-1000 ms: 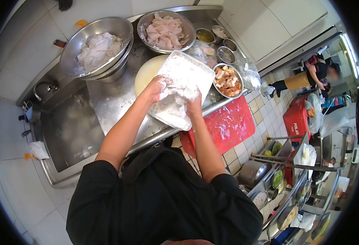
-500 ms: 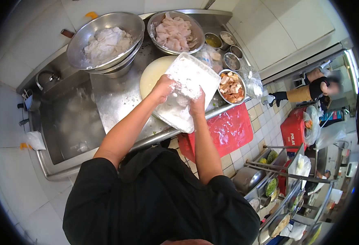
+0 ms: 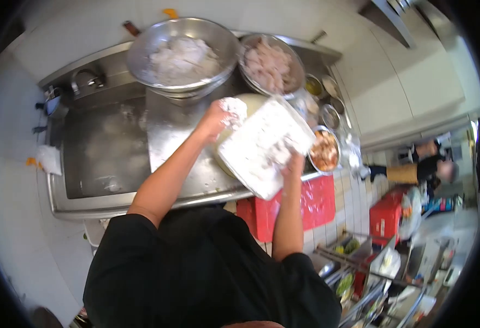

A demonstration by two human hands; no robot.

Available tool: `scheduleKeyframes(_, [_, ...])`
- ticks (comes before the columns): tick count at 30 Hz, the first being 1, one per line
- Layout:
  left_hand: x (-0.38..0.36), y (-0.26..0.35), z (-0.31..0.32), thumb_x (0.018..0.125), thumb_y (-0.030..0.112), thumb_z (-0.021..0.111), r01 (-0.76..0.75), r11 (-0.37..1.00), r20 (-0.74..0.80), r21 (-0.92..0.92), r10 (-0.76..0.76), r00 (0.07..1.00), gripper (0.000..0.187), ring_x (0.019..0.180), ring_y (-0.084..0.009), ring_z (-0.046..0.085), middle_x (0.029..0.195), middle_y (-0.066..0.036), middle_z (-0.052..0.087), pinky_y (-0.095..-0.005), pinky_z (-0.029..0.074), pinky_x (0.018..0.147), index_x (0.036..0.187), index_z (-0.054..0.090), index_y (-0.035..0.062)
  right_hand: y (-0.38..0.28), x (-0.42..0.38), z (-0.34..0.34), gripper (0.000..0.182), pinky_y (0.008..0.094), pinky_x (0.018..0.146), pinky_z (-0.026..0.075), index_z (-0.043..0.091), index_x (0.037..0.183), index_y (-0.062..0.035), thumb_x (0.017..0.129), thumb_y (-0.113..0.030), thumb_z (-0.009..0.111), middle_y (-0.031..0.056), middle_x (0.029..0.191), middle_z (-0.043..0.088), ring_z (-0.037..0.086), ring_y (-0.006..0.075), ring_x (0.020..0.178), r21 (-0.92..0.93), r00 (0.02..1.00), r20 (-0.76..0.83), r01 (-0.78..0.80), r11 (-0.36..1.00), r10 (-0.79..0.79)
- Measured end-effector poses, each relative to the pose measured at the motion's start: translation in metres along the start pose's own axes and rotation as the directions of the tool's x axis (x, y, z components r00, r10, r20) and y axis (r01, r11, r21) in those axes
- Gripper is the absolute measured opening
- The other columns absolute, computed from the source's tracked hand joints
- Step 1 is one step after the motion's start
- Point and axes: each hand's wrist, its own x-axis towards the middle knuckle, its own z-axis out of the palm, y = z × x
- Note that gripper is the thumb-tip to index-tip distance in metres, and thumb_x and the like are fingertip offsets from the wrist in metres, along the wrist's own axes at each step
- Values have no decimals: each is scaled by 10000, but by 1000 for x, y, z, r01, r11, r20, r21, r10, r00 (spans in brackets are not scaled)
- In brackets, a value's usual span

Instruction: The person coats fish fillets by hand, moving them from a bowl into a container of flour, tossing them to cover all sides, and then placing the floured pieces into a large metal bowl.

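Note:
A white rectangular tray (image 3: 239,152) of white powder rests tilted over a round pale container (image 3: 251,101) on the steel counter. My left hand (image 3: 217,119) is raised past the tray's left edge, its fingers wrapped round a powder-coated piece (image 3: 233,110). My right hand (image 3: 293,164) is in the powder at the tray's right side; its fingers are coated and partly hidden, and I cannot make out whether it grips anything. Behind the tray, a large steel bowl (image 3: 140,63) has white-coated pieces in it, and another steel bowl (image 3: 300,82) has pale raw pieces.
A sink (image 3: 100,150) with a tap is on the left. Right of the tray are a bowl of browned cubes (image 3: 324,150), small steel bowls and plastic bags. A red crate (image 3: 305,205) stands below the counter. A person (image 3: 423,168) is at the far right, near shelves.
My left hand has lifted out of the tray's powder and moved left with a coated piece. My right hand stays at the tray's right side. The whole view has shifted and turned.

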Motion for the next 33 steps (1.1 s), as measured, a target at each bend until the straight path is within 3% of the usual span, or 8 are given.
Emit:
scheduleKeyframes(11, [-2,168,-103,781,63,633,-168,506,-230,846,630,741,259,800,-278,675,956,-188,685,-375,524,696,1014,645,-47,-75,47,262,315,334,661,548,575,1117,-32,803,-38,604,95,959,629,639,205,811,-141,925,373,124,982,-64])
scheduleKeyframes(14, [56,163,-167,747,50,598,255,133,-288,958,471,834,247,878,-336,662,968,-235,660,-419,512,748,967,662,-39,-65,71,340,247,303,695,529,640,1016,-14,770,-35,645,76,938,656,642,187,799,-217,846,427,438,872,-319])
scheduleKeyframes(17, [65,146,-188,739,41,565,-34,-236,28,971,-29,999,255,921,-380,643,993,-260,644,-441,510,749,960,656,-45,-41,100,396,279,306,727,517,641,1023,-3,761,-94,674,83,924,667,641,194,817,-424,717,491,693,583,-495])
scheduleKeyframes(21, [21,191,-155,751,49,564,201,-6,-199,980,125,972,281,1012,-375,610,1067,-258,622,-442,484,838,1009,636,-37,28,127,444,418,374,761,520,597,1131,11,742,-127,656,140,1021,671,649,306,923,-575,314,745,750,-328,-589])
scheduleKeyframes(24, [-18,184,-163,819,125,580,175,49,-180,983,400,899,343,1085,-390,564,1189,-229,582,-423,450,919,1137,596,-6,106,157,434,538,430,977,398,517,1241,-52,709,-99,588,179,1228,537,510,336,1153,-318,494,858,728,-608,143])
scheduleKeyframes(28, [-32,147,-194,846,177,606,-76,189,-56,979,607,792,364,1099,-366,564,1185,-207,593,-389,438,947,1179,596,29,135,191,472,628,418,1024,370,473,1323,-71,704,-117,572,221,1262,530,490,343,1205,-485,525,360,812,-326,771])
scheduleKeyframes(30, [-48,145,-184,836,169,624,-84,339,-144,937,593,793,372,1116,-350,563,1171,-210,603,-371,433,958,1187,601,48,148,234,402,577,425,884,469,528,1275,-74,704,-131,591,237,1096,623,608,358,1010,-367,364,820,927,-81,442])
scheduleKeyframes(33, [-65,130,-160,867,134,612,-215,134,1,967,846,534,255,1109,-300,583,1187,-167,615,-360,436,957,1095,649,27,24,106,395,442,422,891,466,604,1140,-33,722,-177,611,251,1094,618,588,382,1029,-589,622,777,771,-243,91])
